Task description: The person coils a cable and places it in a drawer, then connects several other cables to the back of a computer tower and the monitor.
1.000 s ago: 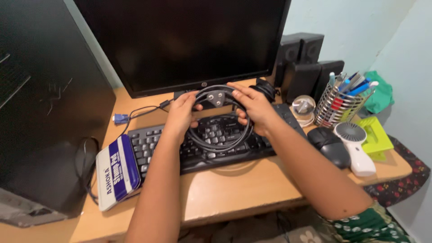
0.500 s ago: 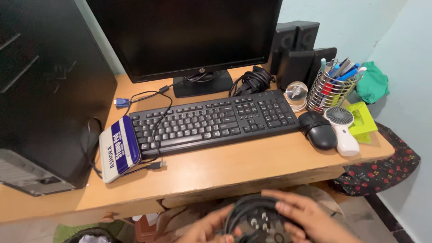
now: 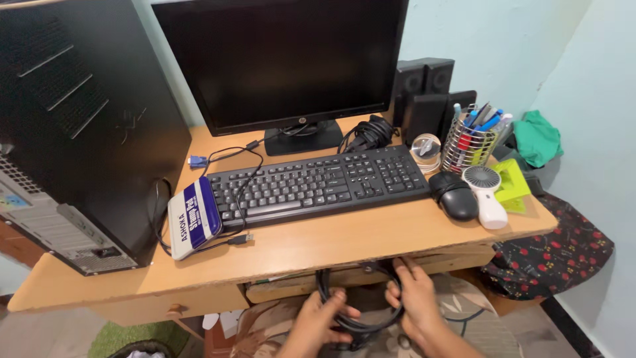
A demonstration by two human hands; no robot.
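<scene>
Gripping a coiled black cable (image 3: 351, 311), both hands; blue-and-white tin (image 3: 193, 217) above-left

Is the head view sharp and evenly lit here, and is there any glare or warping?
Head view: sharp and evenly, softly lit; the dark monitor screen shows faint reflections only; wide-angle bending tilts the black computer tower; both hands holding the coiled black cable sit clear at the bottom edge.

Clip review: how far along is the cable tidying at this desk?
Done: a black cable is looped into a coil; another bundle sits by the monitor. In hand: left hand and right hand hold the coil below the desk edge. Left: a loose USB lead trails across the keyboard.
</scene>
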